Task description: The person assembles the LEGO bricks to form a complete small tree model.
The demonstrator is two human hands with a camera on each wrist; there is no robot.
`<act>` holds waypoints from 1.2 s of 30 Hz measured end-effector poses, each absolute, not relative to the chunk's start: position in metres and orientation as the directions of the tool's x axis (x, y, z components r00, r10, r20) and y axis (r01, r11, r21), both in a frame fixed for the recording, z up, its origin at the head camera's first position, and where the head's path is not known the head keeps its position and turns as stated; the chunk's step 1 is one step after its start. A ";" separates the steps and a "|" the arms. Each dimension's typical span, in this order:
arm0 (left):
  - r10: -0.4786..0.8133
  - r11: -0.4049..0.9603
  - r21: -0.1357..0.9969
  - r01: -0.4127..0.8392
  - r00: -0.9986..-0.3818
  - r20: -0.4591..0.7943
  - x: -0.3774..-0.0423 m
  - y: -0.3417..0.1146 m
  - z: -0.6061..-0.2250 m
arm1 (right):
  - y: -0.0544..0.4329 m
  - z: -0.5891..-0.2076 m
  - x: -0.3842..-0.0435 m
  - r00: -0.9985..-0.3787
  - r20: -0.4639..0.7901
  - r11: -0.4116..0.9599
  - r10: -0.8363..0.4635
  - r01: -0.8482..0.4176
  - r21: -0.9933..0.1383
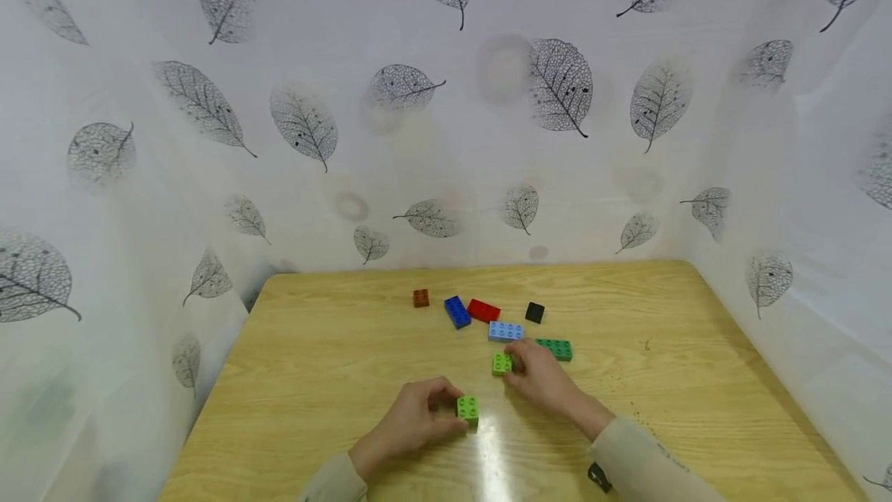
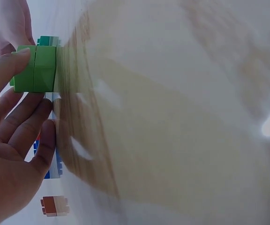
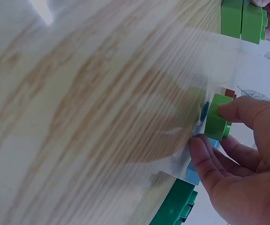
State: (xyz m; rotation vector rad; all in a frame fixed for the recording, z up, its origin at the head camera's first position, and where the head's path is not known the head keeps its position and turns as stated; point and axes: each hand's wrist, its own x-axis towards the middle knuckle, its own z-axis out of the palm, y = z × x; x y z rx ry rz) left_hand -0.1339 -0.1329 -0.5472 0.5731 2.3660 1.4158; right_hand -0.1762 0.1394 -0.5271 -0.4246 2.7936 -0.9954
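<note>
1. A leaf-printed cloth point(image 1: 446, 146) hung along the far, left and right sides.
2. A wooden table point(image 1: 313, 362) spread before it.
3. The left hand point(image 1: 411, 421) gripped a stack of two lime bricks point(image 1: 468, 410) over the near middle; the right hand point(image 1: 540, 374), farther right, pinched a single lime brick point(image 1: 501, 364) between thumb and fingers.
4. A dark green brick point(image 1: 560, 350) lay just beyond the right hand; a light blue brick point(image 1: 505, 331) lay left of it; red point(image 1: 484, 311) and blue point(image 1: 457, 312) bricks lay farther left.
5. A brown brick point(image 1: 421, 298) lay far left of these; a black block point(image 1: 534, 312) lay far right of the red brick.
</note>
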 end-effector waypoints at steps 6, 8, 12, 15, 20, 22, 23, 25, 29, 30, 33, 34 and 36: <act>0.492 0.431 0.885 0.177 -0.868 -0.066 -0.134 -0.132 -0.547 | 0.139 -0.524 -0.171 -0.934 -0.067 0.717 -0.350 -0.221 -0.661; 0.491 0.429 0.886 0.177 -0.869 -0.064 -0.134 -0.132 -0.547 | 0.139 -0.522 -0.169 -0.928 -0.069 0.706 -0.367 -0.229 -0.670; 0.491 0.429 0.885 0.180 -0.869 -0.061 -0.134 -0.133 -0.548 | 0.138 -0.517 -0.165 -0.912 -0.050 0.675 -0.407 -0.263 -0.689; 0.491 0.427 0.885 0.183 -0.869 -0.057 -0.134 -0.133 -0.548 | 0.136 -0.513 -0.163 -0.898 -0.028 0.653 -0.439 -0.297 -0.697; 0.488 0.423 0.888 0.184 -0.871 -0.052 -0.135 -0.133 -0.549 | 0.133 -0.506 -0.157 -0.873 -0.014 0.621 -0.487 -0.335 -0.708; 0.489 0.420 0.888 0.187 -0.871 -0.048 -0.135 -0.133 -0.549 | 0.131 -0.503 -0.155 -0.863 -0.008 0.607 -0.506 -0.350 -0.713; 0.489 0.421 0.888 0.185 -0.871 -0.050 -0.135 -0.133 -0.549 | 0.131 -0.502 -0.153 -0.857 -0.001 0.600 -0.515 -0.360 -0.714; 0.489 0.420 0.889 0.184 -0.871 -0.050 -0.135 -0.133 -0.548 | 0.129 -0.499 -0.151 -0.849 0.011 0.588 -0.528 -0.375 -0.717; 0.485 0.421 0.890 0.174 -0.873 -0.059 -0.134 -0.132 -0.546 | 0.127 -0.496 -0.147 -0.845 0.021 0.576 -0.534 -0.382 -0.722; 0.483 0.421 0.890 0.174 -0.874 -0.057 -0.134 -0.132 -0.545 | 0.126 -0.495 -0.146 -0.845 0.020 0.576 -0.534 -0.381 -0.723; 0.479 0.425 0.888 0.174 -0.876 -0.057 -0.135 -0.132 -0.546 | 0.125 -0.492 -0.144 -0.842 0.019 0.574 -0.539 -0.384 -0.723; 0.478 0.425 0.888 0.176 -0.877 -0.055 -0.135 -0.132 -0.546 | 0.124 -0.492 -0.143 -0.840 0.020 0.572 -0.543 -0.387 -0.724; 0.479 0.422 0.889 0.179 -0.876 -0.050 -0.135 -0.132 -0.546 | 0.123 -0.491 -0.141 -0.833 0.022 0.563 -0.552 -0.392 -0.727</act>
